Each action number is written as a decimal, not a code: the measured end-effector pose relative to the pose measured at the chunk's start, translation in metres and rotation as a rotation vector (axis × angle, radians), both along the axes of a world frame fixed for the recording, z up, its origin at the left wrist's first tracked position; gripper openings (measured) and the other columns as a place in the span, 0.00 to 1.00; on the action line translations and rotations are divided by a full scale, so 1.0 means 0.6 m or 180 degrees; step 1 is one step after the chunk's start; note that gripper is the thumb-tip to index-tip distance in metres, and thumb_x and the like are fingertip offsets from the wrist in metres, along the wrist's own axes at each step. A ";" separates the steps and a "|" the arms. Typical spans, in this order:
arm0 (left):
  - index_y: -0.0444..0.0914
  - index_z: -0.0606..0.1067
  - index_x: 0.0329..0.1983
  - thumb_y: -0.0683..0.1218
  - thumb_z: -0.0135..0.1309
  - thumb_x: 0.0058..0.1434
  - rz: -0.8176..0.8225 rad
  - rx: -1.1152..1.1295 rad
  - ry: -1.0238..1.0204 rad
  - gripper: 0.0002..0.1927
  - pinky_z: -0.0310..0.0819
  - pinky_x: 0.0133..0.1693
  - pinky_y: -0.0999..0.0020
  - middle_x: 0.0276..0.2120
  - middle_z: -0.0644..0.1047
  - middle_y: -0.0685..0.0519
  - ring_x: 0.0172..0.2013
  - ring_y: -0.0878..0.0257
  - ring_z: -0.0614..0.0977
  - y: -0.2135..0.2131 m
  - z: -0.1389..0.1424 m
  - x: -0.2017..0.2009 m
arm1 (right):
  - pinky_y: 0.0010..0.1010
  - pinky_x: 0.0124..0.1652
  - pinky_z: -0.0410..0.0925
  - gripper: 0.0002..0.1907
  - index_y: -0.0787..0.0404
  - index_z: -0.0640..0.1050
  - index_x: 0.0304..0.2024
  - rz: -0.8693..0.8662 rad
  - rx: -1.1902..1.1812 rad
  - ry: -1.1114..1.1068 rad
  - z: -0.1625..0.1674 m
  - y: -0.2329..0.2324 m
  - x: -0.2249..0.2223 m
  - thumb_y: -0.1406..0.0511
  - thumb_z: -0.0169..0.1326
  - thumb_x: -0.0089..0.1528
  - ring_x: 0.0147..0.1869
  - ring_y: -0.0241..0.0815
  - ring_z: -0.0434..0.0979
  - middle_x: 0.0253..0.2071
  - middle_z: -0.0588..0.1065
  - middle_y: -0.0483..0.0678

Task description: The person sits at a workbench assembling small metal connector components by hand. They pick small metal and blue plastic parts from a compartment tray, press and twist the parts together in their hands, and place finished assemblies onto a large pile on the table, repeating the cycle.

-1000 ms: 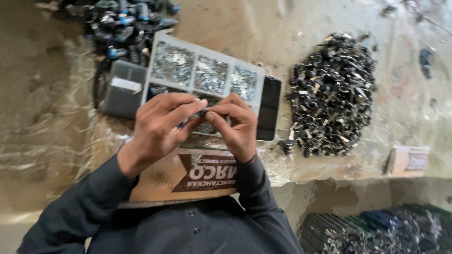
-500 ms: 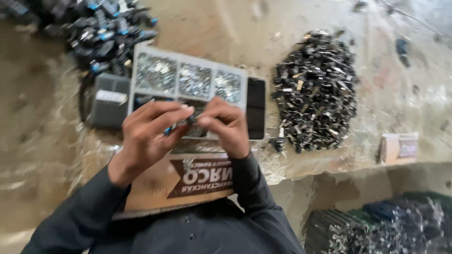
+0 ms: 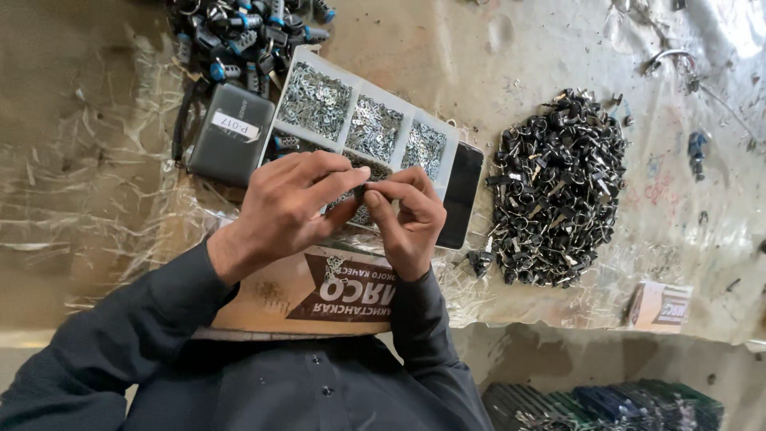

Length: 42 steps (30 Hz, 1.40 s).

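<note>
My left hand [image 3: 291, 203] and my right hand [image 3: 407, 215] meet over the near edge of a white compartment tray [image 3: 375, 92] filled with small shiny metal parts. Thumbs and forefingers of both hands pinch one small dark part [image 3: 361, 190] between them; it is mostly hidden by the fingers. A printed cardboard piece [image 3: 319, 291] lies under my wrists. Dark sleeves cover both forearms.
A large heap of small black metal pieces [image 3: 558, 187] lies to the right. A black phone [image 3: 463, 195] rests beside the tray, a grey box with a label [image 3: 227, 132] to the left, blue-black parts [image 3: 247, 32] at the back. A small carton [image 3: 658, 307] sits at the right edge.
Both hands stay together pinching the small part, with only slight finger shifts. The view has moved a little, so everything sits slightly differently in frame.
</note>
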<state>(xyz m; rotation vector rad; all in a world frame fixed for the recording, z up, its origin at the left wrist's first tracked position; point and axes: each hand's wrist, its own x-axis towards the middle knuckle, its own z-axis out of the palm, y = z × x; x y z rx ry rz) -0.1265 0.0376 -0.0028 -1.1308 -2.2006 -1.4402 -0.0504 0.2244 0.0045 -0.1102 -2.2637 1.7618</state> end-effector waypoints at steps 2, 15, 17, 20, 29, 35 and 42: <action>0.39 0.78 0.55 0.41 0.66 0.57 -0.0022 -0.0008 0.0037 0.21 0.78 0.43 0.62 0.45 0.78 0.51 0.42 0.54 0.83 0.000 -0.003 0.001 | 0.22 0.40 0.64 0.04 0.70 0.82 0.42 0.0009 -0.0056 -0.0023 -0.001 0.002 0.001 0.75 0.60 0.65 0.42 0.32 0.71 0.41 0.73 0.45; 0.37 0.78 0.55 0.43 0.66 0.61 -0.0139 0.0091 0.0142 0.19 0.78 0.44 0.62 0.45 0.78 0.51 0.42 0.55 0.82 -0.003 0.000 -0.002 | 0.22 0.33 0.60 0.09 0.62 0.81 0.39 -0.0049 -0.1574 0.0089 -0.018 0.021 -0.013 0.77 0.64 0.58 0.35 0.28 0.69 0.37 0.72 0.40; 0.37 0.79 0.54 0.44 0.66 0.61 -0.0086 0.0180 -0.0019 0.19 0.78 0.44 0.62 0.45 0.78 0.50 0.42 0.55 0.82 -0.005 0.004 -0.003 | 0.22 0.32 0.58 0.11 0.63 0.82 0.40 -0.0614 -0.0037 0.0001 -0.010 0.023 -0.014 0.75 0.67 0.56 0.33 0.29 0.65 0.36 0.70 0.42; 0.38 0.79 0.53 0.46 0.67 0.60 0.0021 0.0219 -0.0226 0.19 0.78 0.44 0.63 0.46 0.80 0.49 0.43 0.54 0.83 -0.005 0.008 -0.005 | 0.28 0.38 0.65 0.13 0.62 0.82 0.43 -0.0350 0.2085 0.0205 0.001 0.012 -0.023 0.72 0.65 0.56 0.39 0.38 0.71 0.37 0.72 0.45; 0.39 0.79 0.53 0.45 0.66 0.57 0.0100 0.0155 -0.0144 0.20 0.77 0.45 0.62 0.46 0.80 0.51 0.43 0.54 0.83 -0.003 0.004 -0.006 | 0.36 0.42 0.68 0.08 0.65 0.81 0.35 -0.0091 0.2886 0.0014 0.032 -0.020 -0.040 0.72 0.65 0.52 0.41 0.48 0.74 0.34 0.74 0.50; 0.39 0.79 0.53 0.46 0.67 0.59 0.0121 0.0212 -0.0159 0.18 0.77 0.45 0.62 0.47 0.80 0.52 0.44 0.54 0.82 -0.003 0.001 -0.006 | 0.29 0.35 0.69 0.07 0.62 0.84 0.41 -0.0641 0.2205 0.0305 0.030 -0.025 -0.033 0.71 0.65 0.59 0.34 0.40 0.75 0.33 0.76 0.47; 0.39 0.79 0.53 0.45 0.66 0.59 0.0066 0.0227 -0.0085 0.19 0.77 0.47 0.61 0.47 0.79 0.51 0.45 0.54 0.82 -0.004 0.001 -0.007 | 0.23 0.38 0.74 0.07 0.61 0.83 0.43 -0.0248 0.2090 0.0351 0.021 -0.015 -0.031 0.72 0.62 0.62 0.38 0.35 0.80 0.39 0.80 0.46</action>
